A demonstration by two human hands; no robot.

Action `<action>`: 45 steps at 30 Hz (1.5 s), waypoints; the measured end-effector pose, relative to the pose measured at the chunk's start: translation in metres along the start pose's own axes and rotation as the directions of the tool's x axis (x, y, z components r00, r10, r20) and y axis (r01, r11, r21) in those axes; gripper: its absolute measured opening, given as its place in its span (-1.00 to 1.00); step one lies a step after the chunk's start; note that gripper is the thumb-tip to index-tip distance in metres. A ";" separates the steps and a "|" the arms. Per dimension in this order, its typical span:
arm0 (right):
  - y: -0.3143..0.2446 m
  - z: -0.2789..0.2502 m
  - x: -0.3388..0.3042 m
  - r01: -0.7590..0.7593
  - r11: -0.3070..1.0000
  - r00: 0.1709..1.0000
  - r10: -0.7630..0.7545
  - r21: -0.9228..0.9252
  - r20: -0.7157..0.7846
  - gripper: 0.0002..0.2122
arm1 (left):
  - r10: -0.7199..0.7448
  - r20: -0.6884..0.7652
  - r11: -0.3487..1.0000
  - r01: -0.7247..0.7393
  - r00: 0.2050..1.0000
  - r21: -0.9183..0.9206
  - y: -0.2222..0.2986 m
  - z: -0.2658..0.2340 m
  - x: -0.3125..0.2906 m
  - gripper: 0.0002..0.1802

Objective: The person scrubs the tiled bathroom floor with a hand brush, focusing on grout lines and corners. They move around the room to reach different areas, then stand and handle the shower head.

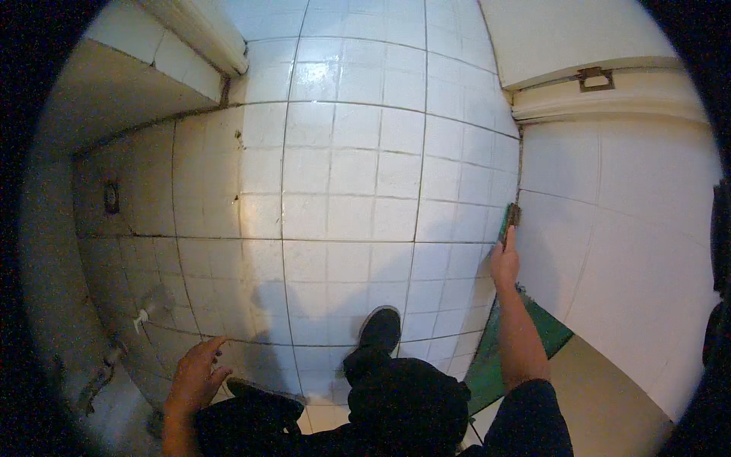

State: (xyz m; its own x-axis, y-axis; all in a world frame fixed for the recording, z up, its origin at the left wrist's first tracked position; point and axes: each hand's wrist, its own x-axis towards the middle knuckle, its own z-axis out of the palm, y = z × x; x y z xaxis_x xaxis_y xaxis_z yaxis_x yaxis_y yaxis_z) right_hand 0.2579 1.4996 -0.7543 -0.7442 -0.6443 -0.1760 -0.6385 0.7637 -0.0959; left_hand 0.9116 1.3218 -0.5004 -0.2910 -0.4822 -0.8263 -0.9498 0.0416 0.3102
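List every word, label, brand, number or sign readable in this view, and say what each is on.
There is none: no readable text anywhere in the picture.
Floor tiles and green mat: no lettering visible.
Small green-and-brown tool in the right hand: too small to tell if it bears any marking.
Clear bottle with a white nozzle: too dim and blurred to tell if it has a label.

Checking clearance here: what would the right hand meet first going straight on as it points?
Past the brush-like tool it holds, the right hand would likely meet the pale door frame; it might graze the white wall first, as depth is unclear.
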 end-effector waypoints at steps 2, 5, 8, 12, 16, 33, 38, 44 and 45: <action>-0.016 -0.007 -0.005 0.001 0.996 1.000 -0.003 0.093 0.014 -0.42 | -0.030 0.009 0.999 0.030 1.000 -0.011 -0.017 0.009 -0.012 -0.30; -0.070 -0.019 0.075 0.071 0.996 0.996 -0.068 0.048 -0.056 -0.44 | 0.016 -0.001 1.000 -0.016 1.000 0.010 -0.036 0.022 -0.025 -0.33; -0.062 -0.011 0.177 0.219 0.971 0.970 -0.227 -0.093 -0.090 -0.42 | 0.087 -0.036 0.996 -0.087 0.996 0.015 -0.054 0.025 -0.011 -0.33; -0.045 -0.010 0.189 0.173 0.978 0.982 -0.180 -0.118 -0.051 -0.39 | 0.015 -0.056 0.999 -0.017 0.998 -0.035 -0.046 0.009 0.002 -0.31; -0.041 0.011 0.078 0.095 0.995 0.995 -0.095 0.001 -0.036 -0.38 | 0.014 -0.001 1.000 -0.014 1.000 0.000 -0.033 0.006 -0.010 -0.30; -0.122 0.009 -0.179 -0.407 0.883 0.848 0.271 0.233 0.455 -0.31 | 0.197 0.084 0.942 -0.212 0.977 0.259 -0.064 -0.014 -0.006 -0.36; -0.204 -0.090 -0.201 -0.210 0.933 0.902 0.069 0.293 0.426 -0.38 | 0.219 0.096 0.954 -0.234 0.971 0.189 -0.086 -0.022 0.025 -0.38; -0.231 -0.150 -0.246 -0.012 0.981 0.967 -0.038 0.196 0.251 -0.59 | 0.241 0.052 0.969 -0.238 0.969 -0.064 -0.169 0.053 0.066 -0.41; -0.229 -0.158 -0.250 0.005 0.985 0.971 -0.046 0.173 0.233 -0.60 | 0.247 0.058 0.965 -0.239 0.967 -0.110 -0.173 0.063 0.081 -0.42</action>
State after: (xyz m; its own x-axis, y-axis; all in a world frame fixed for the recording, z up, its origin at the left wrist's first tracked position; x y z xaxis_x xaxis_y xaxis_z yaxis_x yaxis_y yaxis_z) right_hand 0.5591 1.4790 -0.5341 -0.6476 -0.6515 -0.3952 -0.5987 0.7559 -0.2651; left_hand 1.0453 1.3307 -0.6505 -0.5224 -0.4053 -0.7502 -0.8340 0.0596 0.5486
